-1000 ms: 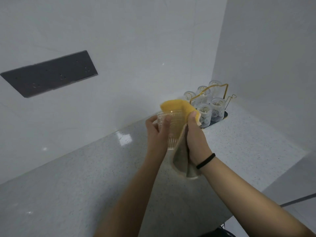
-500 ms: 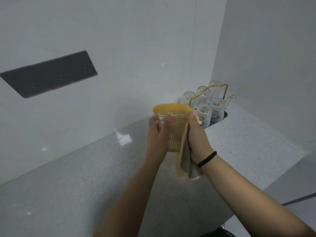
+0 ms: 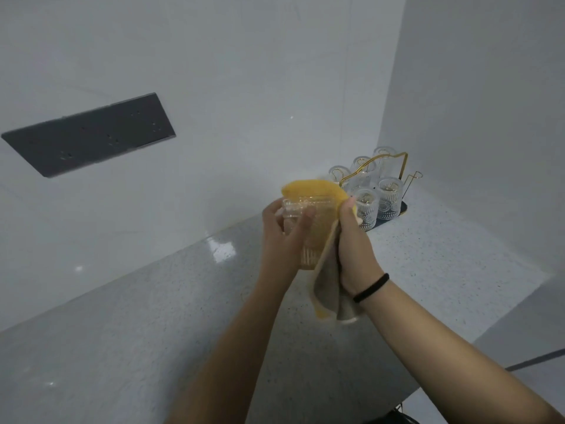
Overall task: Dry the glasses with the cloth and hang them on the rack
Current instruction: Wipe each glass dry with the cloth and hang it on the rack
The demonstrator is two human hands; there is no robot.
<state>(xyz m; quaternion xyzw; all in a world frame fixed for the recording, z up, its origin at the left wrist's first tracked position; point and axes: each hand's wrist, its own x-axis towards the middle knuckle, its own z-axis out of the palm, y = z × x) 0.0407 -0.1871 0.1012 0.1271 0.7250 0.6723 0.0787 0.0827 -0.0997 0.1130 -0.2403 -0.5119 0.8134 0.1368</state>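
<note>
Glass (image 3: 308,228) within curled left fingers (image 3: 301,221); right fingers (image 3: 348,209) clasping cloth (image 3: 315,188).

glass I hold (image 3: 305,231): clear, ribbed, shiny
my cloth (image 3: 328,280): soft fabric, yellow face, grey back, matt
rack (image 3: 405,166): thin gold metal wire, glossy
counter (image 3: 153,332): speckled grey stone, polished
wall panel (image 3: 88,134): dark, matt
</note>
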